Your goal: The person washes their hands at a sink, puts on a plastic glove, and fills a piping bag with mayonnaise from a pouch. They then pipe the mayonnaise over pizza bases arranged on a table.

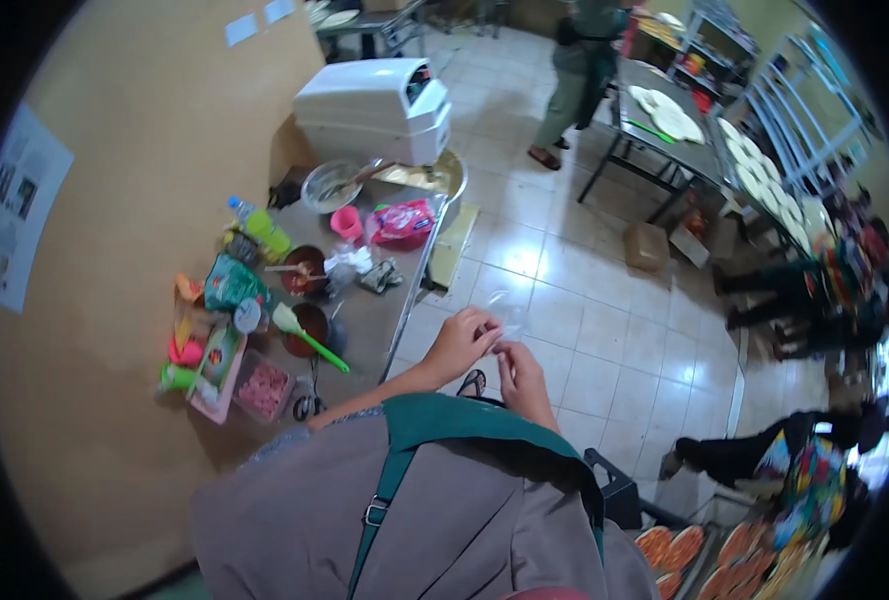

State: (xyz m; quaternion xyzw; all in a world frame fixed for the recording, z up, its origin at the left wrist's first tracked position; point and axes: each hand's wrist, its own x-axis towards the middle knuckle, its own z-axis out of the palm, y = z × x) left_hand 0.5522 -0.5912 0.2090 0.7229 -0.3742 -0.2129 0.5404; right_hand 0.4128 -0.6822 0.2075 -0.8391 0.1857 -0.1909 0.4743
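Observation:
My left hand (456, 347) and my right hand (524, 378) meet in front of my body, above the tiled floor. Both have their fingertips pinched on a thin, clear plastic piece (507, 308), which stands up between them. Whether it is a bag or a glove I cannot make out. To the left of my left hand is the metal table (376, 318), with a green-handled spatula (309, 337) lying over a bowl of brown sauce (304, 322). Scissors (309, 405) lie near the table's edge, beside a tub of pink chopped food (263, 387).
A white machine (369, 108) stands beyond the metal table. On this table are a glass bowl (331, 188), a pink cup (346, 223) and a yellow-green bottle (260, 230). Dough covers a far table (644, 140); topped flatbreads (669, 548) lie at lower right. Other people stand right and ahead.

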